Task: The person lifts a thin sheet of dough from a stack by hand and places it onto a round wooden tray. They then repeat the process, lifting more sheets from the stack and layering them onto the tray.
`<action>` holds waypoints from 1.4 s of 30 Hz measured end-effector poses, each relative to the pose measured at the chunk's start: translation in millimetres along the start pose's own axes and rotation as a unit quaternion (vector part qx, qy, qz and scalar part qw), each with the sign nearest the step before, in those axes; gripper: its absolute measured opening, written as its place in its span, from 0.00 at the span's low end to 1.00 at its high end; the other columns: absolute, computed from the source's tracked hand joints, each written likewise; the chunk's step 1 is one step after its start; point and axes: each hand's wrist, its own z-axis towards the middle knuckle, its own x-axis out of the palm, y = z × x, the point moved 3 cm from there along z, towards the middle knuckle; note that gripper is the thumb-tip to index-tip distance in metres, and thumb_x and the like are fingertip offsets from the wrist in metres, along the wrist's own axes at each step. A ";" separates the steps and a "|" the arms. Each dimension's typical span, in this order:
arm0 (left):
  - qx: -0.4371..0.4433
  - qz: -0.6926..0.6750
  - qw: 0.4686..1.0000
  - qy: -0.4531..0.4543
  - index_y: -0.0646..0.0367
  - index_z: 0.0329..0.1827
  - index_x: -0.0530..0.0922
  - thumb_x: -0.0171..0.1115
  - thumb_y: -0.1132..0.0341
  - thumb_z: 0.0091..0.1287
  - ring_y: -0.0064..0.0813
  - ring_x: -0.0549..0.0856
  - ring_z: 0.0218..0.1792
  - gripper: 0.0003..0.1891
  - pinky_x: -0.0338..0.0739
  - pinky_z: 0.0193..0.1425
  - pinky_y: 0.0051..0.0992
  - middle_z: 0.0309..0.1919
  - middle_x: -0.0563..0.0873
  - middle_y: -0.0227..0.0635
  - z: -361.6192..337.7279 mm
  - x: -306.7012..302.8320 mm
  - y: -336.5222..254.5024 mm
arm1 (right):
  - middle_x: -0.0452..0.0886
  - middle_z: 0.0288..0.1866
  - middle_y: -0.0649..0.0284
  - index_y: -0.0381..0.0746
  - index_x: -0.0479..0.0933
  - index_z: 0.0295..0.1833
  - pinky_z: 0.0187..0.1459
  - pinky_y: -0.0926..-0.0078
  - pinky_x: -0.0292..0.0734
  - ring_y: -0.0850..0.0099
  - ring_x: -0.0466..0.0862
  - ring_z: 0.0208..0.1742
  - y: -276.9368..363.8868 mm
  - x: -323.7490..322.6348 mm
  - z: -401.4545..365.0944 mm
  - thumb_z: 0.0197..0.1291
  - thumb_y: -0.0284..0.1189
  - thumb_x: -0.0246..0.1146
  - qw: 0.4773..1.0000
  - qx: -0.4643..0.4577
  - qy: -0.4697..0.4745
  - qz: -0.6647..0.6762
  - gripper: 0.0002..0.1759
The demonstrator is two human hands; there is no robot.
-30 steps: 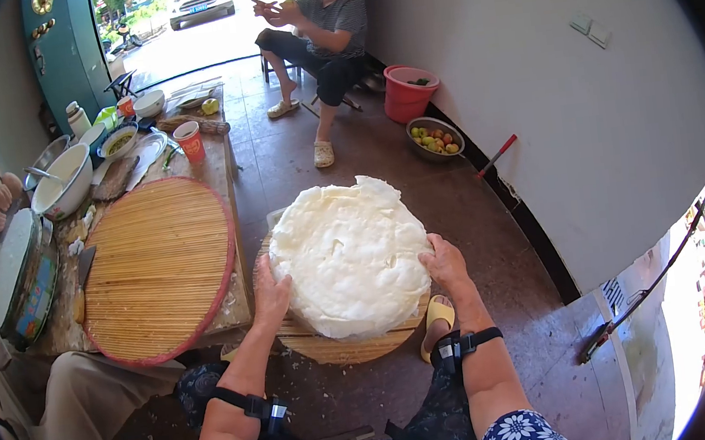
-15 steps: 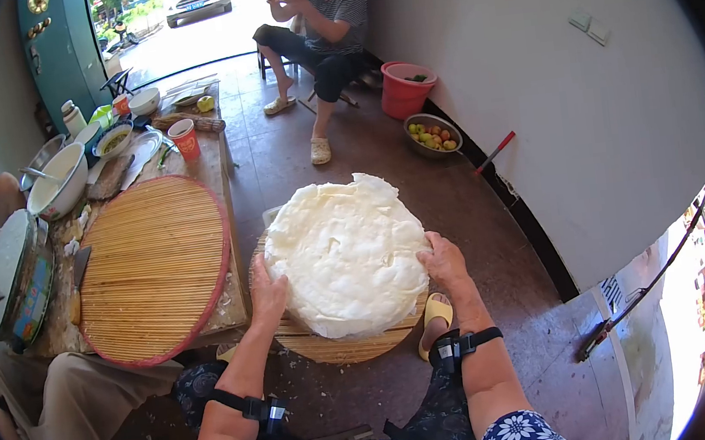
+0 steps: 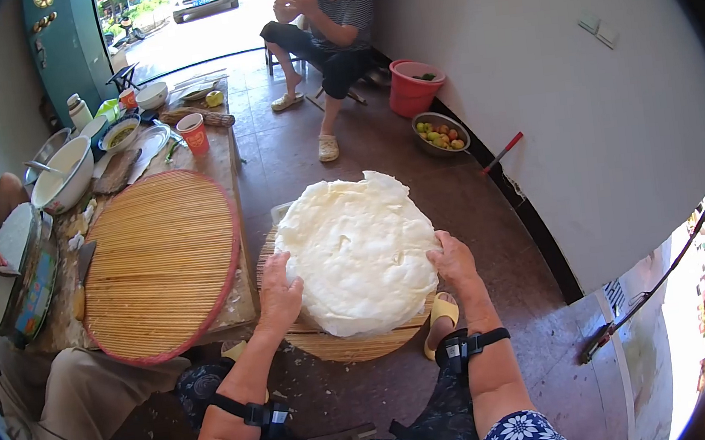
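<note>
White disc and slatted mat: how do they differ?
The white disc has a ragged edge; the slatted mat is evenly red-rimmed. The disc is lumpy and off-white, the mat tan with straight slats. The disc sits between the left hand and right hand; the mat lies on the table. Both look roughly round.

Left grip [image 3: 280,295], right grip [image 3: 457,259] apart
</note>
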 end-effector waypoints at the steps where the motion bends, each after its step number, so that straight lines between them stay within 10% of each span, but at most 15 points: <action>1: -0.003 -0.005 1.000 0.022 0.65 0.61 0.67 0.57 0.73 0.55 0.47 0.62 0.67 0.27 0.55 0.72 0.36 0.63 0.67 0.53 -0.8 1.1 -0.5 | 0.78 0.51 0.50 0.40 0.69 0.58 0.54 0.60 0.71 0.54 0.77 0.53 1.1 -0.8 -0.6 0.52 0.39 0.60 1.000 0.001 0.001 -0.001 0.28; 42: 0.011 0.053 0.997 0.051 0.63 0.58 0.70 0.59 0.70 0.55 0.51 0.66 0.63 0.25 0.59 0.68 0.40 0.62 0.67 0.54 -6.9 2.2 -9.1 | 0.78 0.50 0.48 0.38 0.69 0.58 0.54 0.61 0.72 0.54 0.78 0.53 3.7 -1.4 -1.9 0.53 0.37 0.61 1.000 -0.003 0.003 -0.005 0.27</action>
